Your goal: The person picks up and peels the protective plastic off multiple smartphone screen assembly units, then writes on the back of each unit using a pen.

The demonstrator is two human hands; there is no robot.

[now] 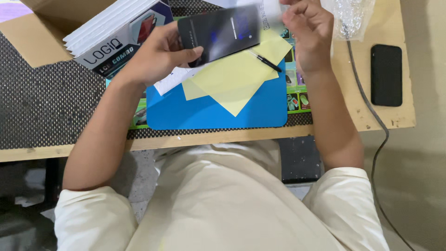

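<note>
Fingers (193,51) of left hand (155,56) grip dark phone (218,32) beside grey-white box (116,35).

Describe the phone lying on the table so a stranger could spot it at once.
Start at the wooden table and go to its bare right end, past the blue mat. The black phone lies flat beside a grey cable, untouched, unlike the dark phone in the left hand.

Blue mat (218,114) on the wooden table (371,116), yellow sheets (237,79) fanned on top with a black pen (264,60) lying across them. Stack of boxed products (116,37) beside an open cardboard box (32,42). Second black phone (386,74) lies face down near a grey cable (371,111). Bubble wrap (350,16) at the far edge.
</note>
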